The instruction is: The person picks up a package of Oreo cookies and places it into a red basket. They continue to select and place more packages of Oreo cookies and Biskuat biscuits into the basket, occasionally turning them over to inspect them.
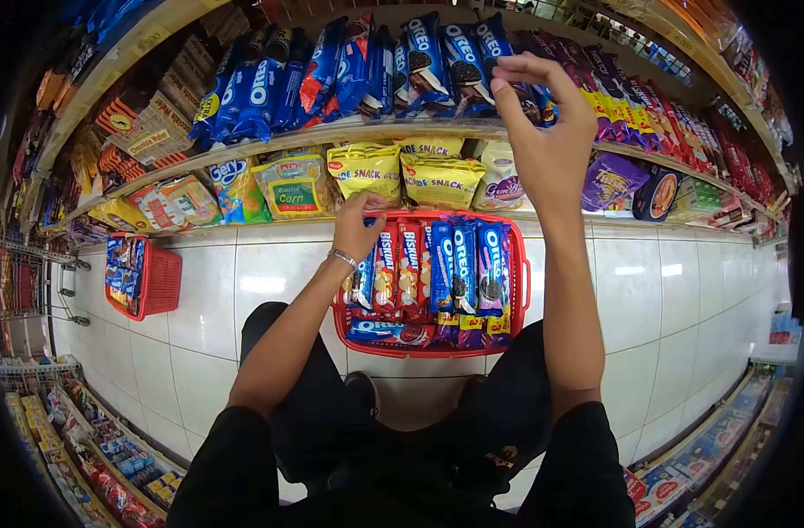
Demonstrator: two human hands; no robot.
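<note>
A red shopping basket (419, 353) sits on the floor between my knees. Inside stand blue Oreo packs (464, 268) and red Biskuat packs (408, 273), and one Oreo pack (389, 332) lies flat near the front. My left hand (359, 222) is at the basket's back left corner, fingers curled around the top of a blue Oreo pack (363, 280). Raised to the upper shelf, my right hand (550, 101) is in front of a row of Oreo packs (424, 57). Its thumb and fingers are apart, with nothing visible between them.
A second red basket (162, 280) with blue packs stands on the floor at left. The lower shelf holds yellow snack bags (443, 182) and a roasted corn bag (293, 187). Purple packs (595, 75) line the upper shelf at right. Stocked shelves (94, 440) also stand behind me.
</note>
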